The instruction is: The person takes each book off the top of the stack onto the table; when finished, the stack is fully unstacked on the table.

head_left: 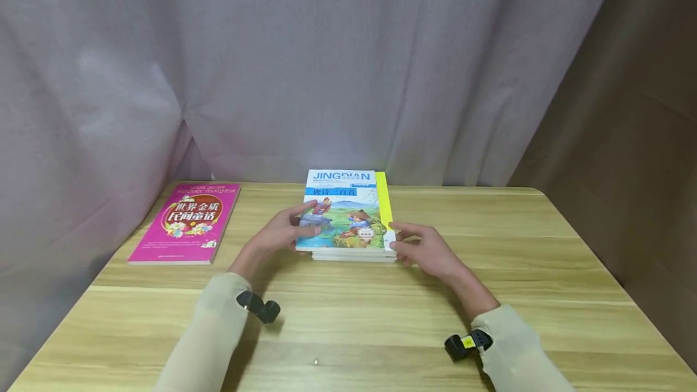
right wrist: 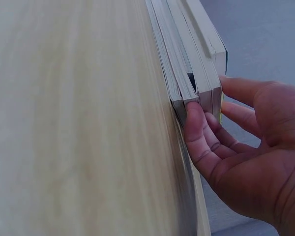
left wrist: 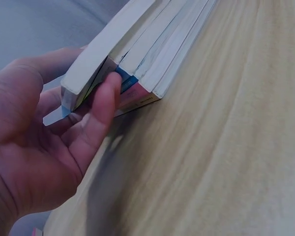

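A stack of several paperback books stands at the table's middle. On top lies a picture-cover book (head_left: 340,216) marked JINGDIAN, jutting out over the books below on its left side. A yellow-edged book (head_left: 383,198) shows from under its right side. My left hand (head_left: 280,228) grips the top book's left side, thumb on the cover; in the left wrist view a fingertip touches the lower spines (left wrist: 129,84). From the right, my right hand (head_left: 427,250) touches the stack with loosely bent fingers. The right wrist view shows its fingertips against the page edges (right wrist: 206,101).
A pink book (head_left: 185,222) lies flat at the table's left, apart from the stack. The wooden table (head_left: 370,325) ends at a grey curtain (head_left: 348,65) behind. Each wrist wears a small black camera (head_left: 260,307) on a band over a pale sleeve.
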`<state>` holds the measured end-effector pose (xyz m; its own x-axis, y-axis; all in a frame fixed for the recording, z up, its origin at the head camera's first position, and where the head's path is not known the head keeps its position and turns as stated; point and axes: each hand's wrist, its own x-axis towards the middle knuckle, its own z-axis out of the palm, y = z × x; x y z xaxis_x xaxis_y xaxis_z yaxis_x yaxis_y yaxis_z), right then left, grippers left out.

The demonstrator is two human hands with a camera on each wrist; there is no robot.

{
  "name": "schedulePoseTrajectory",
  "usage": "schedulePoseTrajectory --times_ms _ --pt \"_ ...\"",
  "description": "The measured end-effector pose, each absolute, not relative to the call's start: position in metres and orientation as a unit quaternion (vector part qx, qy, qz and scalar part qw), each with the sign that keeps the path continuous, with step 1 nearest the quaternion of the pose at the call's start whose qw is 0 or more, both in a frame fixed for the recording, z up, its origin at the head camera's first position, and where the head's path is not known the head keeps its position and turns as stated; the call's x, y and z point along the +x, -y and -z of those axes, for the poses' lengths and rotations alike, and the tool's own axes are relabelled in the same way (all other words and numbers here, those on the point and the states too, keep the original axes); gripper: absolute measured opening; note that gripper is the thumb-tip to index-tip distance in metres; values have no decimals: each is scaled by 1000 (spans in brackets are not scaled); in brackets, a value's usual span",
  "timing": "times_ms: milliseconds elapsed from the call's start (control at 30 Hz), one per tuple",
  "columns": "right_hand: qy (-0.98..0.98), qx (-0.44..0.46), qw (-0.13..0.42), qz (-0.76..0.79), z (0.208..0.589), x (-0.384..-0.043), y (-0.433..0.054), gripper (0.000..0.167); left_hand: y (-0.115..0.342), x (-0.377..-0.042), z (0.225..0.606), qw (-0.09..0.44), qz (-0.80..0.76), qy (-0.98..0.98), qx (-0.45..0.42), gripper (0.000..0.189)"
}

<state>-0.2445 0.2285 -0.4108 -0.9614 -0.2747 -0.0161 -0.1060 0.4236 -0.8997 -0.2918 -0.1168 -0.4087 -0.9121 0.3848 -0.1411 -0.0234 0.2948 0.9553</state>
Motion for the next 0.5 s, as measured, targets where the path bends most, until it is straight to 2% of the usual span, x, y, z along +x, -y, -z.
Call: schedulePoseTrajectory --times_ms 500 --pt "-844 -89 91 521 409 -244 -226 59 126 -279 418 170 -670 -719 69 87"
